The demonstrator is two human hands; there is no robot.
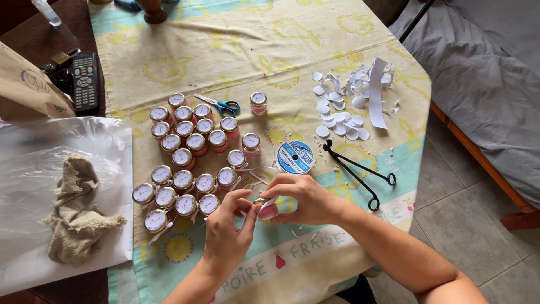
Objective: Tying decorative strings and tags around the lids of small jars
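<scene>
Fingers of our left hand [228, 228] and right hand [301, 198] pinch one small pink jar [268, 211] with white ribbon; round-lidded glass jars [185, 160] cluster beside it.

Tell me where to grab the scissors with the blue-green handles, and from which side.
Take the scissors by the handle loops at their right end, coming from above on the right. They lie flat with the blades pointing left toward the jars, so the handle side is probably the freer one.
</scene>
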